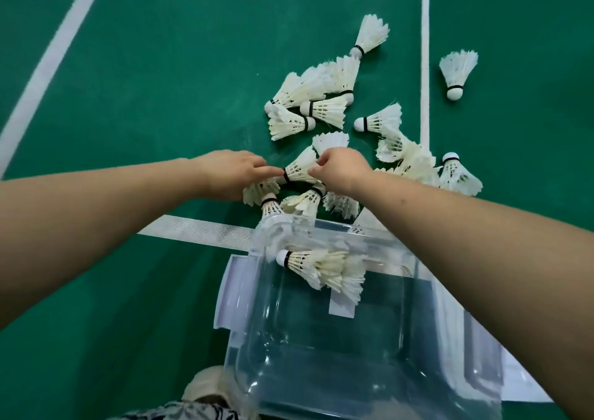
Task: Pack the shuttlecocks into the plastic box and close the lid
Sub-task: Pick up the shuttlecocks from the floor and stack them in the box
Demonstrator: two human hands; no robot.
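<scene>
Both hands are down among the shuttlecocks on the green court floor (pixel 160 82), just past the far rim of the clear plastic box (pixel 321 339). The right hand (pixel 342 170) is pinched onto the feathers of one shuttlecock (pixel 300 168); the left hand (pixel 234 175) has its fingers curled at that same shuttlecock's cork end and seems to cover another one beneath it, though I cannot tell how firmly it grips.

The likely trouble is the feathers. A pinch on the skirt could crush or bend them, and with two hands on one piece it may twist. Lifting it could also drag the neighbours at six o'clock from it (pixel 305 199), which lie touching and half tucked under the hands, and nudge them against the box wall.

Inside the box only a small nested bunch (pixel 321 267) lies at the far end, so most of the work is left. The main heap (pixel 308 104) sits at twelve o'clock from the hands, another cluster (pixel 405 159) at three o'clock, and one stray (pixel 456 72) lies beyond the white line (pixel 425 66) at about one o'clock, well apart. What looks like the lid (pixel 231 291) lies under or beside the box at its nine o'clock side; the forearms crossing the box mouth may block a clean drop.
</scene>
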